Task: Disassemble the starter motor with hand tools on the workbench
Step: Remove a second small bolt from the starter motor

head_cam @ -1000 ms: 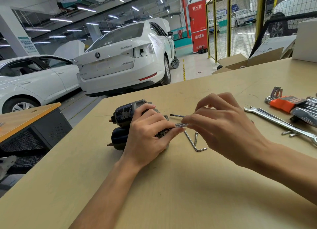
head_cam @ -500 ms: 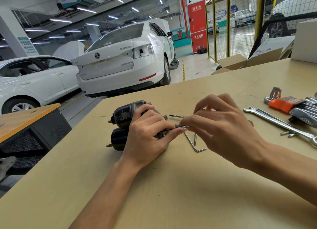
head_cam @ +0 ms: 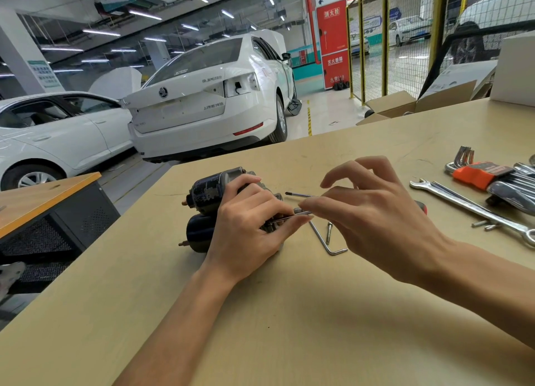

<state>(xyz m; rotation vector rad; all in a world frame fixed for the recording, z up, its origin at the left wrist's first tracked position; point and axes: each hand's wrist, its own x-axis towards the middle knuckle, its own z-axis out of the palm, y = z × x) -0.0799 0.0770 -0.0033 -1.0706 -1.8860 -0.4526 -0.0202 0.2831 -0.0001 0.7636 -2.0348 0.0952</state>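
Note:
The dark starter motor (head_cam: 207, 193) lies on its side on the tan workbench (head_cam: 289, 313), its two cylinders pointing left. My left hand (head_cam: 249, 229) wraps over its right end and hides it. A long thin bolt (head_cam: 285, 217) sticks out of the motor toward the right. My right hand (head_cam: 373, 217) pinches the bolt's head between thumb and forefinger, the other fingers spread above. An L-shaped hex key (head_cam: 325, 241) and a short loose bolt (head_cam: 329, 232) lie on the bench just below the right hand. A screwdriver shaft (head_cam: 298, 194) shows behind the fingers.
A combination wrench (head_cam: 463, 207), two small bolts (head_cam: 486, 225) and an orange-holdered hex key set (head_cam: 480, 174) lie at the right. Cardboard boxes (head_cam: 405, 104) stand past the far edge. White cars (head_cam: 208, 102) are parked beyond the bench's left edge.
My right hand's fingers have shifted on the bolt head and spread wider. The motor and my left hand have stayed in place.

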